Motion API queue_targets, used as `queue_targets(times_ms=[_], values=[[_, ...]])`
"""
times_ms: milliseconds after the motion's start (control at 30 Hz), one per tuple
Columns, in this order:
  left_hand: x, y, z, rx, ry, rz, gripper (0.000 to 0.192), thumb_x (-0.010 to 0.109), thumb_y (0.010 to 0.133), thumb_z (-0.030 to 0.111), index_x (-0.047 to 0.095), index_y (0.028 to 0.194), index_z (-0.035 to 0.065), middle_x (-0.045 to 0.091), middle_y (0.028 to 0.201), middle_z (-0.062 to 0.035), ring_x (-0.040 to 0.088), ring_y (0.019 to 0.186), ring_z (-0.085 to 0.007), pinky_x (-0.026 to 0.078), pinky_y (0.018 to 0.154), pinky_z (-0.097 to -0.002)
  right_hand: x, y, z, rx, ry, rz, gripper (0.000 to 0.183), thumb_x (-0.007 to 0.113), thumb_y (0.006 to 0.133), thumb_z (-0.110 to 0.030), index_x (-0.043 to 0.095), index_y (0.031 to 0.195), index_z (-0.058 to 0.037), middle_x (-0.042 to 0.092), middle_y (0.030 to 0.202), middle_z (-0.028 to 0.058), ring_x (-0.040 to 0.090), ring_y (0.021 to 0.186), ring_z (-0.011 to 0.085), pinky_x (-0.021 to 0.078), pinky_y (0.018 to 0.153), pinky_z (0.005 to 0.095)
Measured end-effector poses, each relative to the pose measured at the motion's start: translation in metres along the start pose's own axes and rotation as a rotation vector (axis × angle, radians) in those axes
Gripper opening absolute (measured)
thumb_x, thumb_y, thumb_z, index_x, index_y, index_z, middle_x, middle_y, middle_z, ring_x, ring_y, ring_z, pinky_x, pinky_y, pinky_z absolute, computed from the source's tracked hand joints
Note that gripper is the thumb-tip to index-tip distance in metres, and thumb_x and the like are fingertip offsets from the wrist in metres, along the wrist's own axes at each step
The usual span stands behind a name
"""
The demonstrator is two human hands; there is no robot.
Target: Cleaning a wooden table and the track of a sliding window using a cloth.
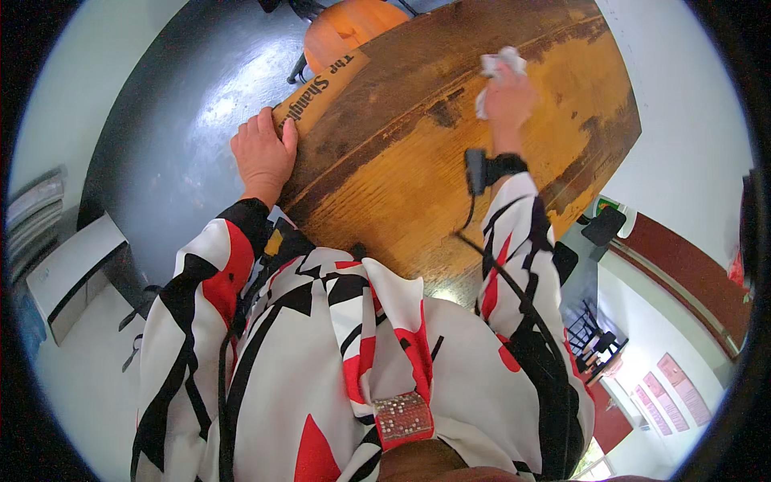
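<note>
A worn wooden table lies before me, its brown finish patchy over lighter yellowish wood. My left hand is curled over the table's left edge, its thumb on the top beside a strip with large black lettering. Toward the far right of the top, my right hand grips a crumpled white cloth or tissue against the wood; both are slightly blurred. A small black device with a cable is at my right wrist.
An orange round-seated chair stands past the table's far left edge. A black cable runs along my right sleeve. At the left is a white panel-like piece of furniture; black chairs are near the right end.
</note>
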State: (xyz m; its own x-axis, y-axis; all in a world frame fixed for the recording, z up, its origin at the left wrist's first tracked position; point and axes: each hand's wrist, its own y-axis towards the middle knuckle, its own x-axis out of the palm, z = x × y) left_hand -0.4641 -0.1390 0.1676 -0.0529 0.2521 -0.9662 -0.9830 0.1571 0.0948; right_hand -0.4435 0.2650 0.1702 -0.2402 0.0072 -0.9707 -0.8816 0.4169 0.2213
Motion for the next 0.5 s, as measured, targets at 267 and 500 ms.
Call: queue_targets(times_ms=[267, 500], values=[[0.005, -0.002, -0.011, 0.002, 0.009, 0.004, 0.041, 0.056, 0.089, 0.038, 0.057, 0.116, 0.0083, 0.062, 0.101, -0.0116, 0.057, 0.097, -0.0307, 0.041, 0.084, -0.0452, -0.050, -0.172, -0.177, -0.732, 0.591, -0.215, 0.027, 0.055, 0.082, -0.012, 0.072, 0.101, -0.0229, 0.064, 0.095, 0.0127, 0.059, 0.091, 0.0335, 0.0450, 0.078, 0.0481], [0.001, -0.004, -0.011, -0.018, 0.015, -0.009, 0.042, 0.057, 0.088, 0.038, 0.057, 0.115, 0.0069, 0.062, 0.100, -0.0128, 0.056, 0.097, -0.0307, 0.040, 0.083, -0.0449, -0.025, -0.032, -0.053, -0.369, -0.063, -0.159, 0.029, 0.055, 0.085, -0.011, 0.065, 0.112, -0.0110, 0.064, 0.098, 0.0125, 0.059, 0.084, 0.0295, 0.0487, 0.071, 0.0400]])
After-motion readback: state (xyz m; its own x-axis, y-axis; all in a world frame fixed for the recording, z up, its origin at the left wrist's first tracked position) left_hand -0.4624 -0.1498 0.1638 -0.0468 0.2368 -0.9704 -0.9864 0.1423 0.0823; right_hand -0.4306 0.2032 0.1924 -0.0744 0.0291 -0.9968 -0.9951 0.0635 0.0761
